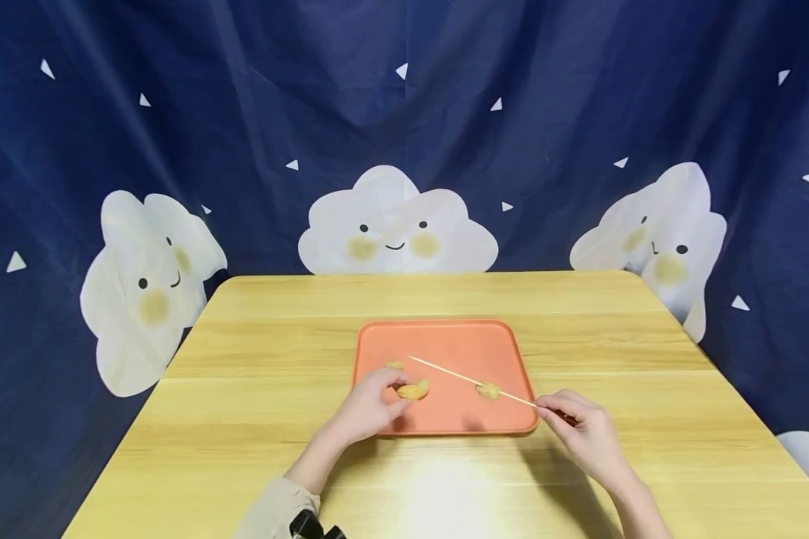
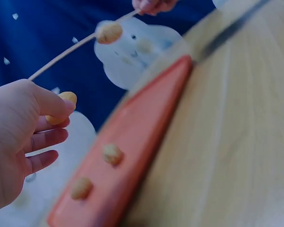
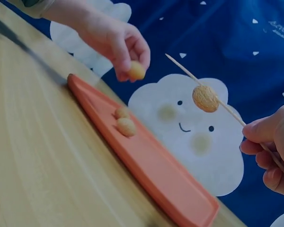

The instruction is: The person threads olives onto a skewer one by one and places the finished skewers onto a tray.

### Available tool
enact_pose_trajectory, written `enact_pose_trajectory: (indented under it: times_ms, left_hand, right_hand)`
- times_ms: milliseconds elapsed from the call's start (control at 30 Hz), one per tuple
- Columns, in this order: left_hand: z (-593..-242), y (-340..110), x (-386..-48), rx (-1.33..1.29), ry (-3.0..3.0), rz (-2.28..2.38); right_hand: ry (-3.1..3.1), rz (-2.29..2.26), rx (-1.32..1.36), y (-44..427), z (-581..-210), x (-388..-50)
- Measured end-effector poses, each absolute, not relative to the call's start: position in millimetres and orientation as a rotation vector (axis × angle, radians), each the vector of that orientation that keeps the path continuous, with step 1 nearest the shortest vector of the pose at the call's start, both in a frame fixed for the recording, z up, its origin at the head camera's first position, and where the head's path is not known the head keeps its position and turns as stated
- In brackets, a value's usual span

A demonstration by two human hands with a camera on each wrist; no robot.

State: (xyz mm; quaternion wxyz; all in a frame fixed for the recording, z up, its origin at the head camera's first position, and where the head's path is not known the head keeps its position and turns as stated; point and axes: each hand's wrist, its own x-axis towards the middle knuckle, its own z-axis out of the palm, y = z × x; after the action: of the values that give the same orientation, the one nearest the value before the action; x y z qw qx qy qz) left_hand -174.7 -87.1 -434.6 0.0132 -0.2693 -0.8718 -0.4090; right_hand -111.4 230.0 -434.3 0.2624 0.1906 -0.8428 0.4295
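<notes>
My right hand (image 1: 588, 436) holds a thin wooden skewer (image 1: 445, 370) above the tray, its pointed end toward the left. One round brown ball (image 3: 205, 98) is threaded on the skewer (image 3: 232, 113), partway along it. My left hand (image 1: 371, 410) pinches another yellowish ball (image 3: 137, 70) between thumb and fingertips, apart from the skewer. In the left wrist view, the left hand (image 2: 19, 137) has its other fingers loosely bent. Two more balls (image 2: 113, 154) (image 3: 126, 126) lie on the orange tray (image 1: 445, 430), close together; the left hand partly hides them in the head view.
The tray stands on a light wooden table (image 1: 276, 322). Behind the table hangs a dark blue curtain (image 1: 350, 97) with smiling white clouds and small white triangles. A small black object (image 1: 306, 524) is at the left sleeve (image 1: 278, 507).
</notes>
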Motion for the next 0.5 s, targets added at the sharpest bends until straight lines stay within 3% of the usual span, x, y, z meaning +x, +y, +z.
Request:
enact_pose_trajectory:
  times_ms: [500]
  left_hand:
    - [-395,-93,-165,-0.958,-2.473,-1.298]
  right_hand:
    - [-2.091,1.229,0.81,250,-417,-104]
